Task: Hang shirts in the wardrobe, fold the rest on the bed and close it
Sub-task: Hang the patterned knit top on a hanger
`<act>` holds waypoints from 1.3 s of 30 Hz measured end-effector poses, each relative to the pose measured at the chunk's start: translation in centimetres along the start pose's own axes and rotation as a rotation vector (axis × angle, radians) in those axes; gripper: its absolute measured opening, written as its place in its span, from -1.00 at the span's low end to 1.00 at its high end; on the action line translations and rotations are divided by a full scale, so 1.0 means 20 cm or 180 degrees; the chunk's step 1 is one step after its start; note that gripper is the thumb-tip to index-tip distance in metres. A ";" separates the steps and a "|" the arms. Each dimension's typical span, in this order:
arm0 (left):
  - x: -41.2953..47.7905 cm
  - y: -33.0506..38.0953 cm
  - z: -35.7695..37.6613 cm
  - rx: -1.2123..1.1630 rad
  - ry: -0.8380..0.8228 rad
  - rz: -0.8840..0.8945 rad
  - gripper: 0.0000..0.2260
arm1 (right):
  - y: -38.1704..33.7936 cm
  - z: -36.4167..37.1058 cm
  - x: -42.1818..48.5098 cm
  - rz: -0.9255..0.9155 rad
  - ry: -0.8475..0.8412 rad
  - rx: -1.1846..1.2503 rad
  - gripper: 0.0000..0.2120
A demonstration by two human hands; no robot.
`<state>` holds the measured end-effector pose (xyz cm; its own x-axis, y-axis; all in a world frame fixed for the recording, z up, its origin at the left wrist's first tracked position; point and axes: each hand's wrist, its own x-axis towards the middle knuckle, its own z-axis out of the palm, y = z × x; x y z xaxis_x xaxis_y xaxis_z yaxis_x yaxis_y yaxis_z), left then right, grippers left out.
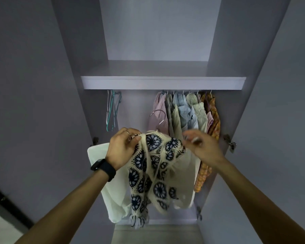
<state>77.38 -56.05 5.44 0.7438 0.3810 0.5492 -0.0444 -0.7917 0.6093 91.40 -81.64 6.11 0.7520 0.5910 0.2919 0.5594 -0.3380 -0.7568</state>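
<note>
The left hand (123, 147) pinches the crochet top (155, 166) by its shoulder so it drapes ready for hanging; the blurred right hand (202, 147) has curled fingers, its hold unclear.

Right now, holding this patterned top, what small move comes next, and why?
Probably lift the crochet top toward the gap between the empty hangers and the hung shirts. Your left hand grips its upper edge, your right hand is blurred beside it, and it is not yet hanging.
</note>
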 end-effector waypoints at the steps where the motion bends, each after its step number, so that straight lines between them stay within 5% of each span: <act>1: 0.00 0.01 0.00 -0.0107 -0.0036 -0.0005 -0.93 | -0.01 -0.02 0.05 -0.0251 0.0144 -0.0392 -0.63; 3: 0.00 0.03 -0.01 -0.0247 -0.0086 -0.0031 -0.94 | -0.03 0.02 0.12 -0.0518 -0.0455 -0.1030 -0.53; 5: 0.01 0.04 -0.02 -0.0403 -0.0115 -0.0104 -0.94 | -0.06 0.10 0.14 -0.0575 -0.0877 -0.0916 -0.73; 11: -0.03 0.06 -0.14 -0.1510 0.0176 -0.0675 -0.94 | -0.01 0.25 0.16 -0.1090 -0.0344 -0.0997 -0.74; 14: -0.08 0.10 -0.19 -0.1607 -0.0378 -0.0418 -0.92 | 0.02 0.28 0.17 -0.0977 -0.0285 -0.0990 -0.74; 17: -0.10 0.11 -0.19 -0.0856 -0.0981 -0.0144 -0.83 | 0.02 0.29 0.16 -0.1084 -0.0147 -0.0843 -0.74; 21: -0.02 0.13 -0.14 0.1321 -0.0567 -0.0057 -0.66 | -0.06 0.33 0.14 -0.1357 -0.0157 -0.0792 -0.75; 26: 0.04 0.19 -0.03 -0.0031 -0.0528 -0.0474 -0.80 | -0.13 0.34 0.12 -0.1285 -0.0190 -0.0534 -0.74; 31: 0.03 0.16 -0.03 0.0017 -0.0564 -0.0011 -0.78 | -0.02 0.21 0.12 -0.0616 -0.0248 -0.0295 -0.78; 36: 0.01 0.17 -0.01 -0.0161 -0.1031 0.0104 -0.80 | -0.04 0.19 0.14 -0.0619 -0.0473 -0.0173 -0.67; 39: 0.03 0.20 0.05 -0.0253 -0.0768 0.0185 -0.82 | -0.10 0.24 0.17 -0.0543 -0.0603 -0.0111 -0.74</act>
<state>78.22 -59.42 7.56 0.8757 0.2034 0.4380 -0.1369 -0.7653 0.6289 91.24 -75.43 5.92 0.5688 0.7673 0.2964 0.6868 -0.2448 -0.6843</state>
